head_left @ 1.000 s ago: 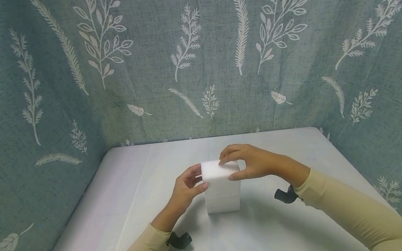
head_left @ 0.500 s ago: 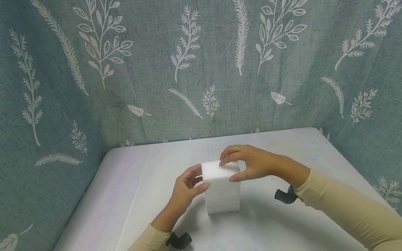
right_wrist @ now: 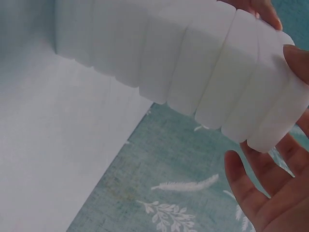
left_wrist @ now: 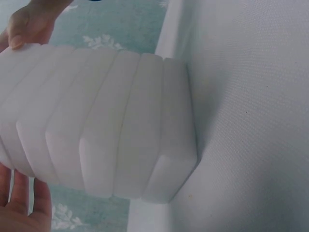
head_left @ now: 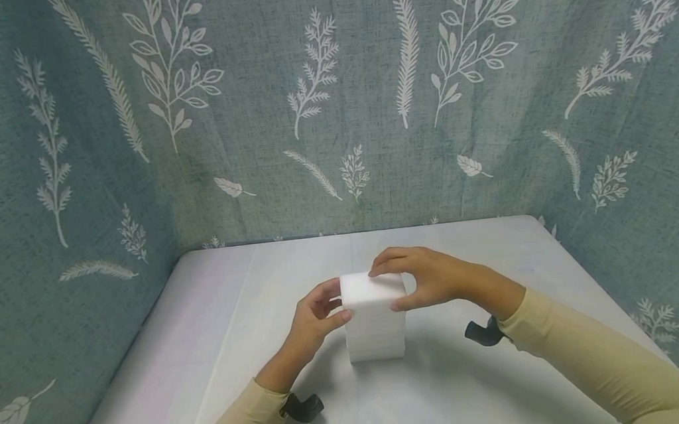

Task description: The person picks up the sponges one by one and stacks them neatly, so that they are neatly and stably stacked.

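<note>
A tall stack of white sponges (head_left: 375, 329) stands upright on the table, several soft-edged blocks laid one on another. In the left wrist view the seams between the sponges (left_wrist: 101, 121) show, their edges slightly uneven. My left hand (head_left: 316, 315) holds the stack's upper left side, thumb on the front edge and fingers round toward the back. At the top right, my right hand (head_left: 425, 275) grips the uppermost sponge (head_left: 369, 286), its thumb at the front corner and fingertips at the top's far side. The right wrist view shows some right fingers (right_wrist: 263, 169) spread behind the stack.
A white-covered table (head_left: 255, 352) surrounds the stack. Blue-green curtains with white leaf prints (head_left: 260, 112) rise behind and on both sides. A dark wrist-worn device (head_left: 302, 408) sits at the left cuff, another dark device (head_left: 483, 332) at the right cuff.
My right thumb has slid slightly down and right along the top sponge's front corner. The left hand and the stack stay in place.
</note>
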Demonstrator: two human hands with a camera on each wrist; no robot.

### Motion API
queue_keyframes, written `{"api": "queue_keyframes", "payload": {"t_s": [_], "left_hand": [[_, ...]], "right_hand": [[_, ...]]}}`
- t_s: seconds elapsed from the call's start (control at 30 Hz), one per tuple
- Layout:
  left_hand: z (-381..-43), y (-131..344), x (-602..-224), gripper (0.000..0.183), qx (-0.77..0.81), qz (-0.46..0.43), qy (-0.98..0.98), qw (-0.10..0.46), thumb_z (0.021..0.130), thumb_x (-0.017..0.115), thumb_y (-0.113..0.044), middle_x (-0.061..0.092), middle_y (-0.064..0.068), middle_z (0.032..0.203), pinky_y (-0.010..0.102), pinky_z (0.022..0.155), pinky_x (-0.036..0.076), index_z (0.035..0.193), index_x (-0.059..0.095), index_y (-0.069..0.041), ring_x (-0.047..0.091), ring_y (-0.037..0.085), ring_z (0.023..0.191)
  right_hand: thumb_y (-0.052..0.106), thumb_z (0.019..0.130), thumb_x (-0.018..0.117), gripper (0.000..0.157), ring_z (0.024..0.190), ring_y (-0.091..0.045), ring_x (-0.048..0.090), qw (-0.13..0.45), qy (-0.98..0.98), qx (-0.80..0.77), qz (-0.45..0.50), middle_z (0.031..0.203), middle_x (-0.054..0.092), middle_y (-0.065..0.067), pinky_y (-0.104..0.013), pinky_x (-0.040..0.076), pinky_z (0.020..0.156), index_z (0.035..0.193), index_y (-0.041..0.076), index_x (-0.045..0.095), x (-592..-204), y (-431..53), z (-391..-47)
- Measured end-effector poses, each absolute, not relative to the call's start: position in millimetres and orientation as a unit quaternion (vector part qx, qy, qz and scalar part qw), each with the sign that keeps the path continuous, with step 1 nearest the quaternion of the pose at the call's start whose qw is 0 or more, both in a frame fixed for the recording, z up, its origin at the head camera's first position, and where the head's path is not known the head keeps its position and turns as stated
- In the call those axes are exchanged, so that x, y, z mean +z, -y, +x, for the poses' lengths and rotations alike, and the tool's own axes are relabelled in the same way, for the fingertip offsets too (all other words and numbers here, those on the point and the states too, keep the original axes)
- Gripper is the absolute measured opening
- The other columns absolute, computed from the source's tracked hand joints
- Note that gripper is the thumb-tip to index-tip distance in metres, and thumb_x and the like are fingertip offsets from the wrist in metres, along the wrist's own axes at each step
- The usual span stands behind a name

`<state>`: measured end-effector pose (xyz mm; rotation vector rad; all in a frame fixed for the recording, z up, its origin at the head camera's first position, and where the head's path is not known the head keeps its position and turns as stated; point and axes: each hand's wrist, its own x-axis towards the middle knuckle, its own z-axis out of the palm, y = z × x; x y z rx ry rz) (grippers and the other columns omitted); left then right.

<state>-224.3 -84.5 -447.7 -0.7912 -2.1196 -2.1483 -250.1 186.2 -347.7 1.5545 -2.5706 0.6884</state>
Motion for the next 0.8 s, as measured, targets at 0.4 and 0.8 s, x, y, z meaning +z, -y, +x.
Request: {"api": "queue_keyframes", "payload": {"t_s": [0.4, 0.8], "left_hand": [[-222.5, 84.8, -448.5, 0.055, -0.691, -0.254, 0.677, 0.013, 0.084, 0.076, -0.008, 0.055, 0.012, 0.133, 0.039, 0.101, 0.044, 0.133, 0.052, -0.002, 0.053, 0.028, 0.119], [-220.3, 91.9, -448.0, 0.056, -0.676, -0.262, 0.689, 0.012, 0.085, 0.074, -0.004, 0.055, 0.011, 0.134, 0.053, 0.104, 0.037, 0.136, 0.051, -0.004, 0.051, 0.029, 0.12]], "right_hand": [[0.028, 0.081, 0.078, 0.047, 0.117, -0.012, 0.052, 0.036, 0.828, 0.235, 0.508, 0.128, 0.054, 0.009, -0.036, 0.049, 0.092, 0.125, 0.018, 0.062, -351.2, -184.4, -251.0], [0.038, 0.081, 0.077, 0.08, 0.12, -0.011, 0.048, -0.005, 0.865, 0.238, 0.441, 0.142, 0.043, 0.01, -0.041, 0.047, 0.094, 0.149, 0.028, 0.037, -358.3, -184.4, -240.9]]}}
